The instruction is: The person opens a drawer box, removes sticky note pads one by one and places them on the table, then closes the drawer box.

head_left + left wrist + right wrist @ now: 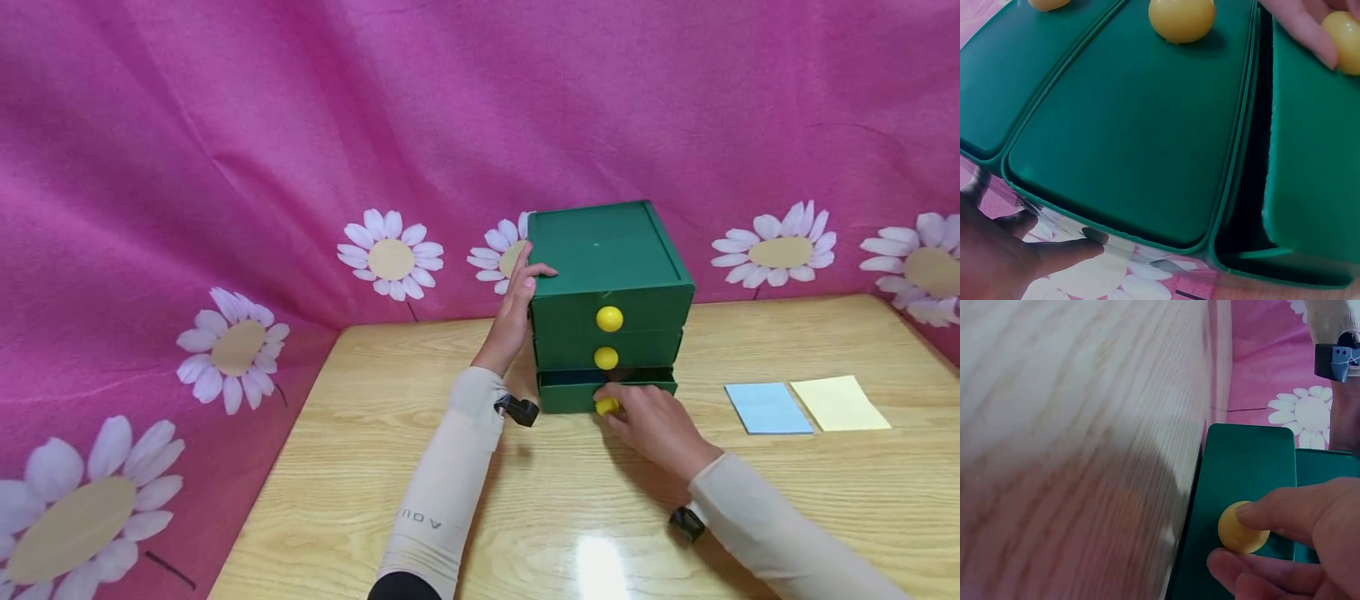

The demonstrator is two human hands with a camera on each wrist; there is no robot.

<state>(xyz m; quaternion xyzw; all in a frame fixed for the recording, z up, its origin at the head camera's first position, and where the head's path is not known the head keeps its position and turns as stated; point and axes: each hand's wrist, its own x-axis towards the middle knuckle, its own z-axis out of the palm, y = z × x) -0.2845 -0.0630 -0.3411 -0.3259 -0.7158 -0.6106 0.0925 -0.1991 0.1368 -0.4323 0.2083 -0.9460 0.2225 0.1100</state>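
Note:
A green cabinet [600, 250] with three stacked drawers stands on the table, each drawer bearing a round yellow knob. The bottom drawer [562, 398] is pulled out a little, leaving a dark gap behind its front in the left wrist view. My right hand [660, 425] pinches the yellow knob [1241, 532] of that drawer between thumb and fingers. Against the cabinet's left side rests my left hand [513, 317], its fingers extended and some reaching onto the top edge. The upper knob [609, 318] and middle knob [606, 358] are untouched, their drawers closed.
To the right of the cabinet, a blue sticky-note pad [768, 408] and a pale yellow one [840, 403] lie side by side on the wooden table [360, 467]. A pink cloth [300, 125] with white daisies hangs behind and along the left side.

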